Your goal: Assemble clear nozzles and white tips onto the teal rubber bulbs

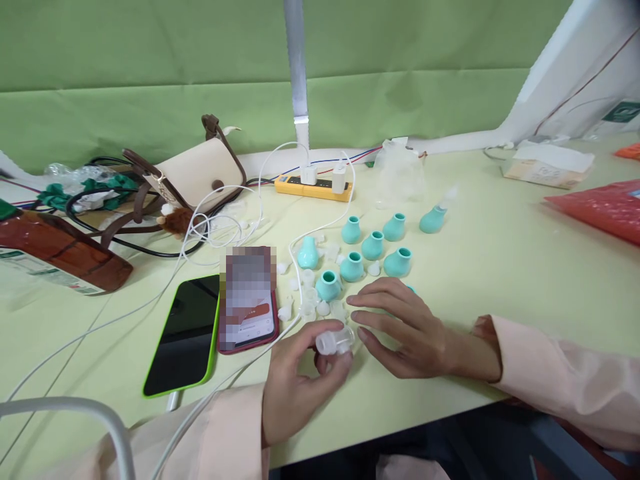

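My left hand (305, 380) pinches a small clear plastic cup-like part (334, 341) between thumb and fingers, close to the table's front edge. Just right of it hovers my right hand (407, 330), fingers stretched and apart, holding nothing that I can see. Beyond both hands lie several teal rubber bulbs with open necks, among them a teal bulb (329, 285) nearest my hands. One teal bulb (431, 220) at the far right carries a clear tip (449, 198). Small translucent plastic pieces (309, 295) are scattered left of the bulbs. Part of another teal thing is hidden behind my right hand.
Left of my hands lie a phone in a green case (185, 333) and a lit phone (250, 307). White cables (325, 233) run from a yellow power strip (313, 189). Also around are a cream handbag (197, 175), a brown bottle (55, 253), a clear bag (399, 175) and a red package (603, 210).
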A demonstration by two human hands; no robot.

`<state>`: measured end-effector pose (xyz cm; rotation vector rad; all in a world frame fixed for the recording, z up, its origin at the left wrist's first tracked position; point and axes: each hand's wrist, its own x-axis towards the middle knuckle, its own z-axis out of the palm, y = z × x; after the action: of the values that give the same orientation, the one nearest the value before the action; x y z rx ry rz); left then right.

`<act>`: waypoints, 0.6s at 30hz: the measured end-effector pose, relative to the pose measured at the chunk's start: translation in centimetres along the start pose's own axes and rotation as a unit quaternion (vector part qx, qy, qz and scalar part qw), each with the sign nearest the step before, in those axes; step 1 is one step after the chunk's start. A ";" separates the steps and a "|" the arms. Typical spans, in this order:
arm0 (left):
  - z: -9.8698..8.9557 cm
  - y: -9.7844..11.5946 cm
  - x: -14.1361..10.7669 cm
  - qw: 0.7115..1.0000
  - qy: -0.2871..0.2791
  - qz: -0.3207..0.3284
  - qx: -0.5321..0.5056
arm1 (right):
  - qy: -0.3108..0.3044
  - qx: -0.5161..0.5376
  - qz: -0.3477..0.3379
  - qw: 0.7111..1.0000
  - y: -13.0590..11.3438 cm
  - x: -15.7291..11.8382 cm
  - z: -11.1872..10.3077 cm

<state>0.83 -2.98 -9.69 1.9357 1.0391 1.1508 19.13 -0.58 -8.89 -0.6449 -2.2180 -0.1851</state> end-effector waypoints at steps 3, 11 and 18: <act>0.1 -0.4 0.0 0.999 -0.006 -0.044 -0.033 | 0.001 -0.015 0.018 1.000 0.0 0.1 0.0; -0.3 -0.5 0.1 0.996 -0.035 -0.057 -0.064 | -0.007 0.022 0.008 1.000 -0.3 0.0 -0.1; 0.1 -0.7 -0.5 0.984 -0.032 -0.116 -0.128 | -0.026 -0.049 0.042 0.998 0.7 1.9 -1.6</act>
<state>0.61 -3.07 -10.46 1.5949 0.9998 1.0299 19.49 0.22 -6.43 -0.8045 -2.2373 -0.2383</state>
